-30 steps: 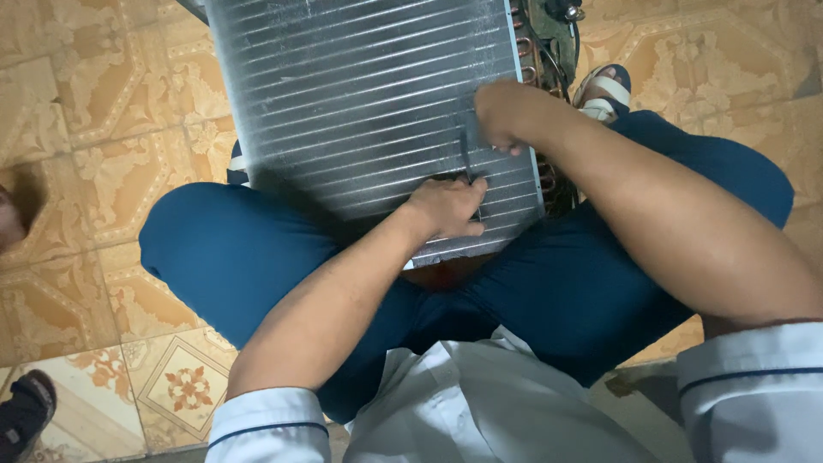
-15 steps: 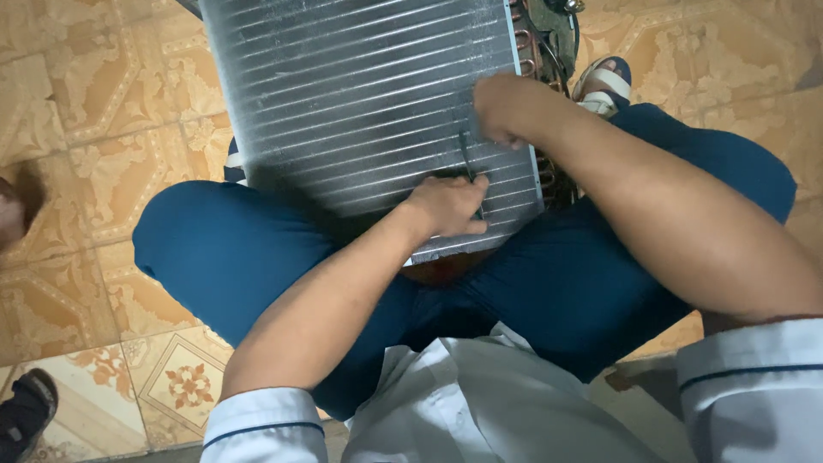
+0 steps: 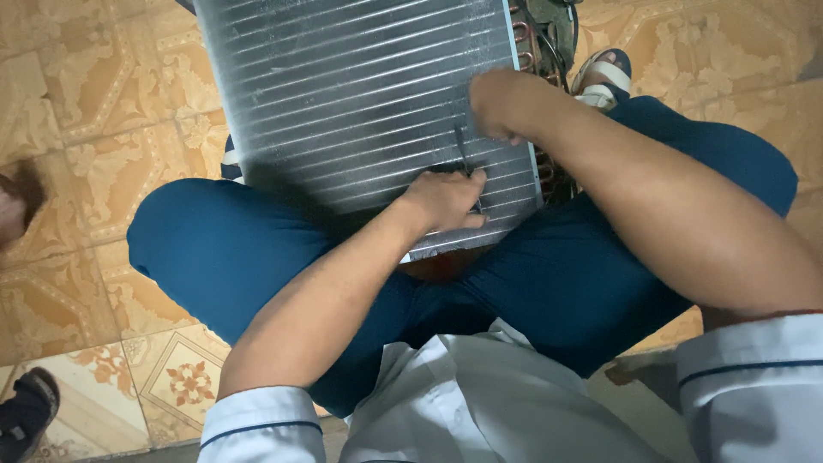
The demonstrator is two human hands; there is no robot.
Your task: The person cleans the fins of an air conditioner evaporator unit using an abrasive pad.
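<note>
My left hand point(image 3: 446, 199) stays pressed on the coil point(image 3: 360, 94) across my lap, fingers curled; right hand point(image 3: 501, 103) keeps gripping the thin tool point(image 3: 464, 150); nothing moved, work unfinished

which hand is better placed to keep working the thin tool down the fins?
Probably the right hand: it sits at the top end of the thin dark tool on the finned coil, seemingly in a grip on it. The left hand rests flat at the lower edge, bracing.
</note>
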